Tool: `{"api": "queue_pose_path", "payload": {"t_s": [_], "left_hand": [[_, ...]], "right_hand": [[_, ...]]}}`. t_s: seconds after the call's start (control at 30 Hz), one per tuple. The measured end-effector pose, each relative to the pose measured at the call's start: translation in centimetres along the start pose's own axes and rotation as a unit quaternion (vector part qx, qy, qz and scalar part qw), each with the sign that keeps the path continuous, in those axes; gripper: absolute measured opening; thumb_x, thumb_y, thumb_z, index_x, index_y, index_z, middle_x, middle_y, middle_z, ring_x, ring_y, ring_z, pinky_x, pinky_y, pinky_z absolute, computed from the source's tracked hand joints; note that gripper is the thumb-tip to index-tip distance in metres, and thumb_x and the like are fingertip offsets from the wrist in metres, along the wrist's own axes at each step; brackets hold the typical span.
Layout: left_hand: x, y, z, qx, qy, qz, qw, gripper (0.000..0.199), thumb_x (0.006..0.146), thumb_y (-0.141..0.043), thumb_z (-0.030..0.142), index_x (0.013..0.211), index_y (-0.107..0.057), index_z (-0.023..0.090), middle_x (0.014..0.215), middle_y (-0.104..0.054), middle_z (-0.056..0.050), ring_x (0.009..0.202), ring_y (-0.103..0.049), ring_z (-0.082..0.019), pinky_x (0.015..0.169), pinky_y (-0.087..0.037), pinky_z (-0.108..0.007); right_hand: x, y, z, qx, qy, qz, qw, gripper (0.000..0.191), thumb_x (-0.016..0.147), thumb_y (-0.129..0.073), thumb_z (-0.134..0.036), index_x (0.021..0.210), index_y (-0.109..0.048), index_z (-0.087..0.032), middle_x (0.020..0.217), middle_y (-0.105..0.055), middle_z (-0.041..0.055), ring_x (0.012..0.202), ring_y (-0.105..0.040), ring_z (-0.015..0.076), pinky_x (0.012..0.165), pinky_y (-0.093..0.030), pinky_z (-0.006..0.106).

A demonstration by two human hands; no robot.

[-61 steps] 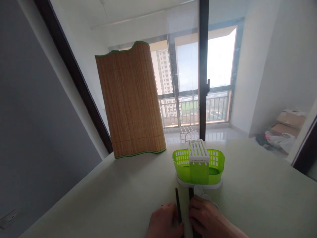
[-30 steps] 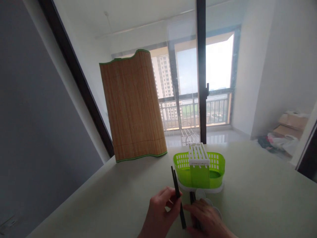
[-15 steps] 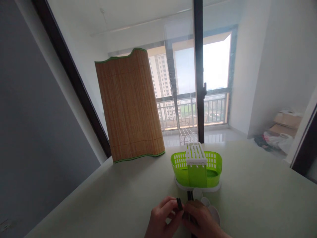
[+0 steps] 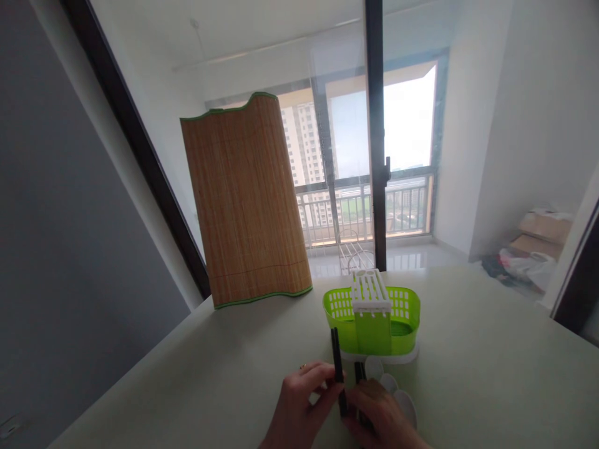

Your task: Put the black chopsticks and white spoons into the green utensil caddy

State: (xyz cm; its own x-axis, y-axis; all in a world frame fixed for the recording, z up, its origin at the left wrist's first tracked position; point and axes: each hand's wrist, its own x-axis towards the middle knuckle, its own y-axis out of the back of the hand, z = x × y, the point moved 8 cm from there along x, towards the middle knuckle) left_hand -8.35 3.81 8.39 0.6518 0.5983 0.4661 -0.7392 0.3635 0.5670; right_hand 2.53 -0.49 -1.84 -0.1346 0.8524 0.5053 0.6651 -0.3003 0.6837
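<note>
At the bottom centre, my left hand (image 4: 304,399) pinches black sticks (image 4: 337,368) that stand nearly upright, their tops in front of the green basket. My right hand (image 4: 381,415) is closed beside it, around the lower part of other black sticks (image 4: 360,372); its fingertips are also near the foot of the first ones. White spoons (image 4: 405,404) lie partly behind my right hand. Beyond both hands sits the green basket (image 4: 339,330) with a white slatted rack (image 4: 369,290) across its middle.
The pale table (image 4: 224,368) reaches to the window. A bamboo mat (image 4: 248,206) with green edging stands upright at the back left. A dark window frame (image 4: 376,137) rises behind the basket. Boxes and bags (image 4: 533,249) lie beyond at the right.
The black sticks in my left hand have come up and now show at greater length. My left hand has shifted slightly left; my right hand has barely moved.
</note>
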Motion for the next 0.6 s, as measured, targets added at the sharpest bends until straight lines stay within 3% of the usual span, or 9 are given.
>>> {"api": "queue_pose_path", "payload": {"t_s": [0.1, 0.17, 0.27, 0.33, 0.43, 0.6], "left_hand": [[2.6, 4.1, 1.6, -0.002, 0.007, 0.08, 0.997, 0.016, 0.088, -0.059, 0.028, 0.094, -0.072, 0.022, 0.087, -0.072, -0.002, 0.076, -0.066, -0.013, 0.065, -0.055, -0.02], [4.9, 6.7, 2.4, 0.001, 0.002, 0.146, 0.989, 0.018, 0.086, -0.062, 0.033, 0.095, -0.073, 0.02, 0.09, -0.073, -0.002, 0.076, -0.067, -0.013, 0.066, -0.056, -0.021], [9.1, 8.2, 1.8, -0.009, -0.005, 0.203, 0.979, 0.026, 0.085, -0.063, 0.037, 0.098, -0.073, 0.017, 0.092, -0.074, -0.004, 0.08, -0.068, -0.016, 0.072, -0.057, -0.026], [12.0, 7.1, 0.4, 0.004, 0.003, 0.182, 0.983, 0.03, 0.086, -0.059, 0.038, 0.103, -0.071, 0.016, 0.093, -0.074, -0.005, 0.081, -0.069, -0.017, 0.072, -0.057, -0.028], [15.4, 3.6, -2.4, 0.069, 0.028, 0.108, 0.991, 0.026, 0.087, -0.057, 0.032, 0.101, -0.072, 0.016, 0.091, -0.075, -0.006, 0.081, -0.069, -0.017, 0.072, -0.055, -0.027], [17.2, -1.2, -5.4, 0.135, 0.057, 0.028, 0.989, 0.017, 0.082, -0.06, 0.027, 0.084, -0.074, 0.017, 0.077, -0.074, -0.003, 0.074, -0.068, -0.017, 0.065, -0.051, -0.024]], "right_hand": [[0.2, 1.4, 0.0, -0.003, -0.018, 0.001, 1.0, 0.03, 0.079, -0.053, -0.017, 0.109, -0.058, -0.021, 0.086, -0.068, 0.0037, 0.08, -0.061, 0.0205, 0.073, -0.042, 0.03], [0.3, 2.1, 0.0, -0.012, -0.024, 0.006, 1.0, 0.028, 0.081, -0.052, -0.016, 0.107, -0.058, -0.022, 0.086, -0.068, 0.0035, 0.08, -0.061, 0.0203, 0.074, -0.042, 0.031], [0.3, 2.6, -0.2, -0.041, 0.003, 0.018, 0.999, 0.027, 0.081, -0.05, -0.013, 0.105, -0.059, -0.022, 0.086, -0.068, 0.0041, 0.08, -0.061, 0.0208, 0.074, -0.041, 0.032], [0.2, 2.5, -0.4, -0.065, 0.035, 0.031, 0.997, 0.029, 0.08, -0.05, -0.012, 0.106, -0.059, -0.022, 0.086, -0.068, 0.0041, 0.079, -0.06, 0.0213, 0.073, -0.039, 0.032], [-0.1, 2.1, -0.7, -0.106, 0.087, 0.064, 0.989, 0.03, 0.077, -0.051, -0.011, 0.102, -0.06, -0.023, 0.079, -0.067, 0.0022, 0.074, -0.059, 0.0209, 0.071, -0.037, 0.032], [-0.3, 1.6, -0.9, -0.143, 0.159, 0.139, 0.967, 0.018, 0.077, -0.051, -0.015, 0.089, -0.059, -0.024, 0.065, -0.061, -0.0017, 0.063, -0.054, 0.0183, 0.069, -0.034, 0.032]]}}
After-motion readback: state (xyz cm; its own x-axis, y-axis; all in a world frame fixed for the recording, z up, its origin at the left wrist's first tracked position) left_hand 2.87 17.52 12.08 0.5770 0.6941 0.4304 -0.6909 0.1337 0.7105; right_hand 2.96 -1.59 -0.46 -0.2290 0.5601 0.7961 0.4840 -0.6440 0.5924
